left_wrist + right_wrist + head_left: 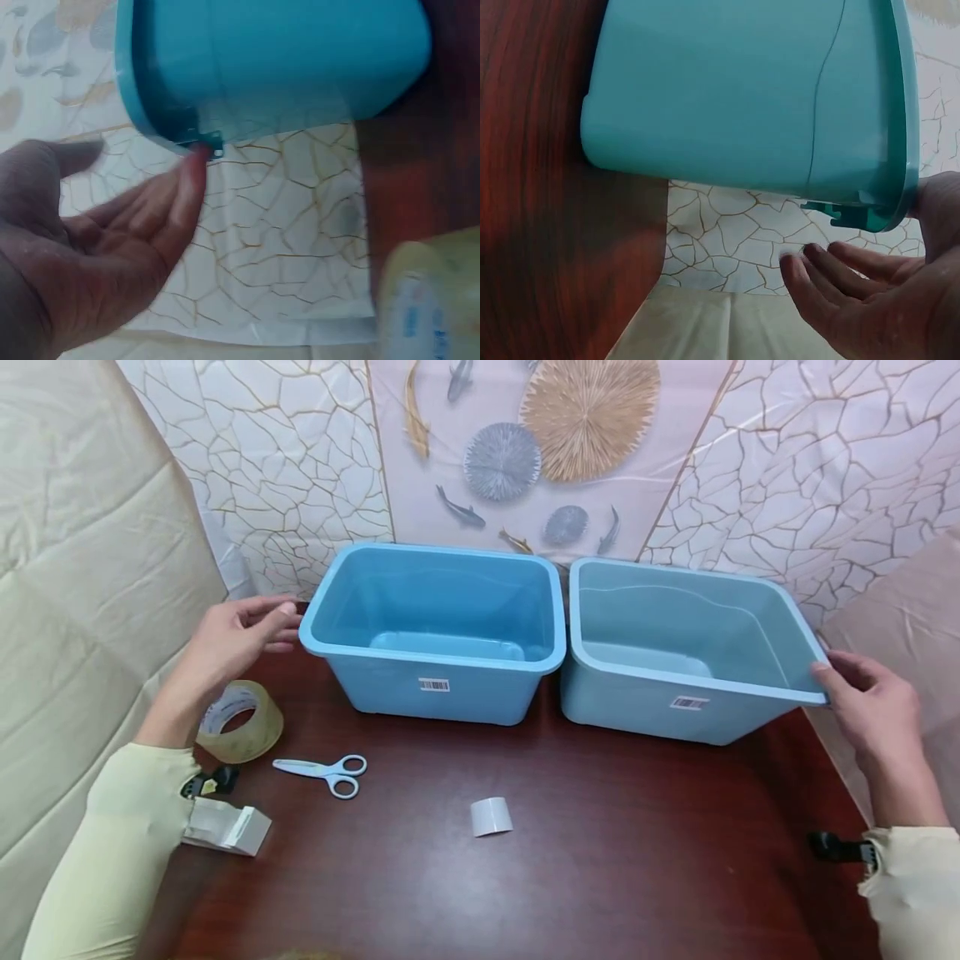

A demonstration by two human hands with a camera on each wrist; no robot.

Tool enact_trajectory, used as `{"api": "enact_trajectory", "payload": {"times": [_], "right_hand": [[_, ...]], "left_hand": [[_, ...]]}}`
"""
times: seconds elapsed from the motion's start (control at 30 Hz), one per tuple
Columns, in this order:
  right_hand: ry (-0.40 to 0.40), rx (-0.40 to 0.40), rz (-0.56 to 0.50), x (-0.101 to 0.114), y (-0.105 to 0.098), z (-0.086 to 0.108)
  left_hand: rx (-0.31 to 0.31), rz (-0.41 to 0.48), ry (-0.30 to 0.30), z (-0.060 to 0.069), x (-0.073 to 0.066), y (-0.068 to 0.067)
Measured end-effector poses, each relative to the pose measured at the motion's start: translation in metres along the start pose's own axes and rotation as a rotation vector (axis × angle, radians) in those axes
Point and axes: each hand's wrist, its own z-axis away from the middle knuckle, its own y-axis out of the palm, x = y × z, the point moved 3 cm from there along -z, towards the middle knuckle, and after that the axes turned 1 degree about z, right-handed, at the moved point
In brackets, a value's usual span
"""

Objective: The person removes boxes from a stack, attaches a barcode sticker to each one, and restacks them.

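Observation:
Two blue plastic bins stand side by side on the table: a left bin and a slightly paler right bin, each with a barcode label on its front. My left hand is at the left bin's left end, its loosely extended fingers close to the rim; whether they touch it is unclear through the blur. At the far end of the right bin, my right hand has its thumb against the rim corner. Below that rim, its other fingers spread apart from the bin's wall.
On the dark wooden table lie a roll of clear tape, light-blue scissors, a white box-like object partly behind my left sleeve, and a small curved white piece. Patterned cloth hangs behind the bins.

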Motion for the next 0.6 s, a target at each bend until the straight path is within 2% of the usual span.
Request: {"api": "enact_trajectory", "payload": {"times": [0.07, 0.13, 0.23, 0.43, 0.53, 0.6], "right_hand": [[-0.027, 0.023, -0.019, -0.002, 0.0, 0.0], [-0.054, 0.048, -0.06, -0.004, 0.001, 0.001], [-0.072, 0.115, -0.132, -0.005, 0.001, -0.001], [-0.091, 0.26, -0.272, -0.009, 0.001, -0.004], [-0.113, 0.304, -0.374, -0.009, -0.002, -0.002], [-0.103, 0.336, -0.492, -0.007, -0.007, 0.004]], "left_hand": [[0.051, 0.052, -0.021, 0.006, 0.008, 0.004], [0.063, 0.051, -0.029, 0.011, 0.013, 0.008], [0.039, 0.02, -0.025, 0.015, 0.018, 0.013], [-0.042, -0.098, 0.024, 0.018, 0.02, 0.016], [-0.06, -0.114, 0.036, 0.018, 0.02, 0.014], [-0.066, -0.115, 0.039, 0.018, 0.02, 0.013]]}}
